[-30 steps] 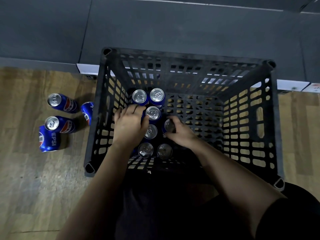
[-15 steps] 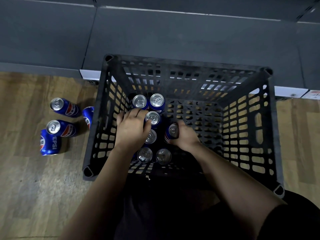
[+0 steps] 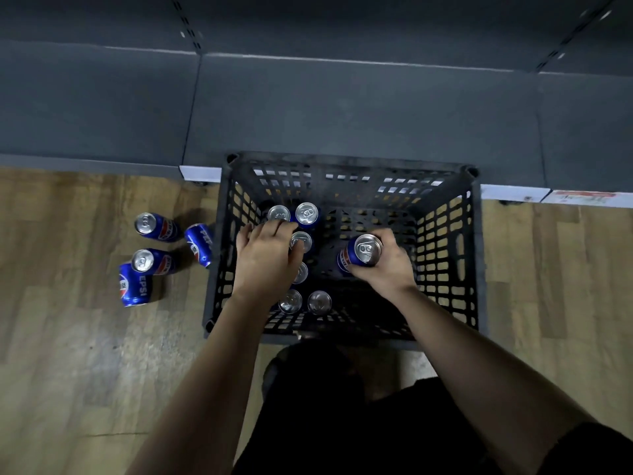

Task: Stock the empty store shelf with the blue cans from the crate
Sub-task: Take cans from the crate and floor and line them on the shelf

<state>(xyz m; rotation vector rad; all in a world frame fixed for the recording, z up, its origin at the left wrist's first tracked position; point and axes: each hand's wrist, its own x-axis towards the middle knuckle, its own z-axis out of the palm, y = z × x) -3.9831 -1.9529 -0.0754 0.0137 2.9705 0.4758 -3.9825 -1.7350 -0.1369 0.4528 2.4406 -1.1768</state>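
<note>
A black plastic crate stands on the wooden floor against the empty grey shelf. Several blue cans stand upright in its left half. My right hand grips one blue can by its side, raised above the crate floor near the middle. My left hand reaches into the left side of the crate, its fingers curled down over a can hidden under the palm. Its thumb lies beside another can top.
Several blue cans sit on the floor left of the crate, some upright, and one lies on its side. White price strips run along the shelf's front edge. My dark-clothed legs are just below the crate.
My right hand has lifted its can up and to the right, away from the other cans. My left hand stays over the left cans. The view has tilted up toward the shelf.
</note>
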